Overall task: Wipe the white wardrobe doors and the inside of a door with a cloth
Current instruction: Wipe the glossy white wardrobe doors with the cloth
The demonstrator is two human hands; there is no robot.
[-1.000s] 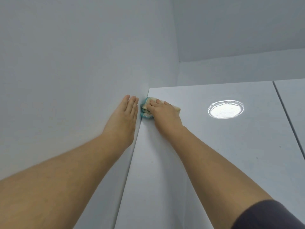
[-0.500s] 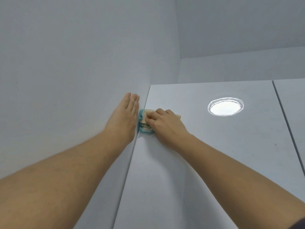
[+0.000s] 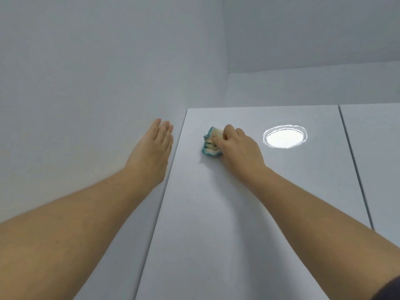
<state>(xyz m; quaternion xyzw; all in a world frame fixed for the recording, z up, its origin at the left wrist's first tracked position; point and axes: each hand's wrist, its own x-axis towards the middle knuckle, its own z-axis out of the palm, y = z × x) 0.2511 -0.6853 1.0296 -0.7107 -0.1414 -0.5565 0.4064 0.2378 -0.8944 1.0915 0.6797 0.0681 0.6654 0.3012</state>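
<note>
a plain white wall (image 3: 86,83) fills the left of the view and meets a glossy white door (image 3: 216,213) along a straight edge; the camera looks steeply up, so the work seems to be at the top of the wardrobe. a second door (image 3: 378,159) shows past a dark seam (image 3: 355,169), well to the right of both hands. the left hand (image 3: 151,156) lies flat on the wall, fingers straight and close together, pointing up, their tips just left of the door's edge. it holds nothing, and i judge it is there to steady the body during the high reach. the right hand (image 3: 240,150) is on the door face just below its top edge, fingers curled down over a bunched cloth (image 3: 211,146) and pressing it to the panel; bunching probably gives a firm pad to push with. a round glare (image 3: 284,138) from a lamp sits just right of its knuckles. the cloth, cream with a teal border, pokes out to the left of the curled fingers, between them and the left fingertips, touching the door. the upper left corner looks like the patch being wiped, with most of the panel below the wrist still to cover.
</note>
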